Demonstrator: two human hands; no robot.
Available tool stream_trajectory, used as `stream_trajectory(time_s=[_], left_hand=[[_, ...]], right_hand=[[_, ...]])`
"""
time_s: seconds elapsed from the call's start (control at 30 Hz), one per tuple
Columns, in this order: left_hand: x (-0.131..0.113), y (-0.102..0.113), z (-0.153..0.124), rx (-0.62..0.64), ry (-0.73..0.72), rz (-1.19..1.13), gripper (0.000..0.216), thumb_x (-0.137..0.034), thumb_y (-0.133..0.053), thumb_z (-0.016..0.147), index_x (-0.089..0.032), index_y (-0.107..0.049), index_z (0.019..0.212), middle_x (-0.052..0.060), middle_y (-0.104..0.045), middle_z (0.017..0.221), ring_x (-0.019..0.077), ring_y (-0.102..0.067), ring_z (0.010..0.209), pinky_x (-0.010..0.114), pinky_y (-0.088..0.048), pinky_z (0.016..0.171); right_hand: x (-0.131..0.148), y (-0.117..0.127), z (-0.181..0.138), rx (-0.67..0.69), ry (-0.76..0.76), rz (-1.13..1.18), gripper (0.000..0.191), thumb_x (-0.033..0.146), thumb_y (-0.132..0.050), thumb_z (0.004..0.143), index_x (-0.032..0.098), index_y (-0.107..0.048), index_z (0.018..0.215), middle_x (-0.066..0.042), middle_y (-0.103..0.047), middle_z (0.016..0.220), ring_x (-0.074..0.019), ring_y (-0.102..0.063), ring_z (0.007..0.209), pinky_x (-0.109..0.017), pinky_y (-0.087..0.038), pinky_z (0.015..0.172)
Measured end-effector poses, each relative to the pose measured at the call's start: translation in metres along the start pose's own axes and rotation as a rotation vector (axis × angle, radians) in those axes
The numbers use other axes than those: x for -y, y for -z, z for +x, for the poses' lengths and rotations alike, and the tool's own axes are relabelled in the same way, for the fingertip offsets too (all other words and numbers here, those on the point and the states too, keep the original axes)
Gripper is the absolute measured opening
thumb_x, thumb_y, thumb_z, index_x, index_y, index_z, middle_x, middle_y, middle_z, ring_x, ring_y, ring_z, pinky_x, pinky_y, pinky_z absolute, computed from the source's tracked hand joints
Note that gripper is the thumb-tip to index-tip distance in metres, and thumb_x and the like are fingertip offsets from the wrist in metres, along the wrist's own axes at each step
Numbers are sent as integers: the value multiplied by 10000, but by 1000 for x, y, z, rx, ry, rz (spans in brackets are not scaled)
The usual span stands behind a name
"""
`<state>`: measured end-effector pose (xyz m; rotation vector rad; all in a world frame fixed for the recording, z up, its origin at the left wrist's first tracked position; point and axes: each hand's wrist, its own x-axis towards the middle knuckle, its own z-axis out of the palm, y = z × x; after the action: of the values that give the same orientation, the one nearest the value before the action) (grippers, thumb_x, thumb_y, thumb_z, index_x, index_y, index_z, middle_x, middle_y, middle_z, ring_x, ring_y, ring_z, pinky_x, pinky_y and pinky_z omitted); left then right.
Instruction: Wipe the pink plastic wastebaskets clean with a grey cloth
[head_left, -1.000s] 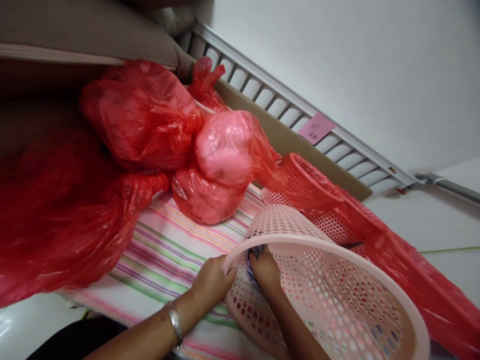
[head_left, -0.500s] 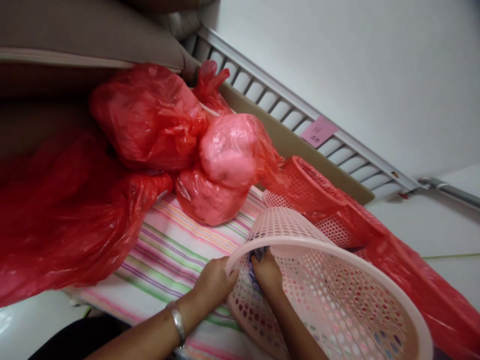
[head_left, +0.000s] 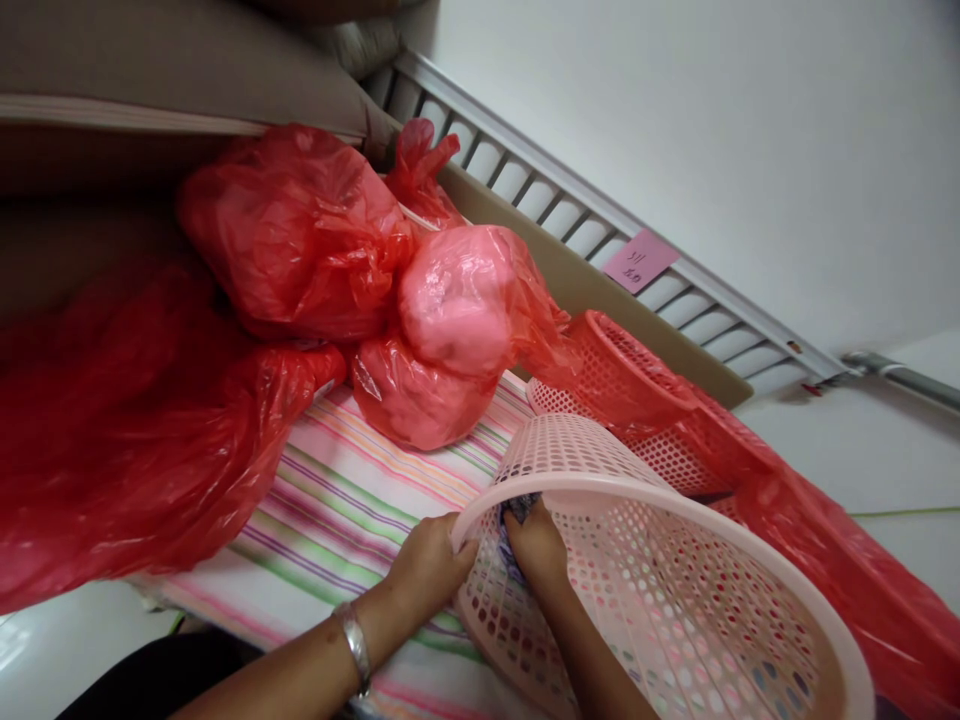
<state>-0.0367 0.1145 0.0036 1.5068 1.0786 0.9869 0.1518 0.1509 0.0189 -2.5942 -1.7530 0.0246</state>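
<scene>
A pale pink perforated plastic basket [head_left: 675, 590] lies tilted on its side on a striped sheet [head_left: 337, 510]. My left hand [head_left: 431, 565], with a silver bracelet at the wrist, is closed around the basket's rim from outside. My right hand [head_left: 534, 545] reaches inside the basket and pinches a small dark patterned item [head_left: 516, 508] against the inner wall near the rim; what that item is I cannot make out.
Several knotted red plastic bags [head_left: 300, 230] are piled behind the basket, with a large one [head_left: 112, 440] at the left. More perforated baskets [head_left: 615, 370] in red plastic lie to the right. A white slatted rail [head_left: 600, 215] with a pink note [head_left: 639, 260] runs along the wall.
Almost nothing differs: both hands keep their hold on the basket and the view has shifted very slightly.
</scene>
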Motion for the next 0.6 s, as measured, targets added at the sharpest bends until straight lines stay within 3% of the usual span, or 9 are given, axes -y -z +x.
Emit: stream_trajectory(time_s=[0.6], left_hand=[[-2,2,1,23,30,28,227,-234,-455,765,-154,-667,753,41,-666,693,174,-590,644,239,-411,572]], right_hand=[[0,-1,2,9,8,38,488,377,-407,816,147,-434,1246,-149,-613,1134,-277,-595,1039,-344,-429,834]])
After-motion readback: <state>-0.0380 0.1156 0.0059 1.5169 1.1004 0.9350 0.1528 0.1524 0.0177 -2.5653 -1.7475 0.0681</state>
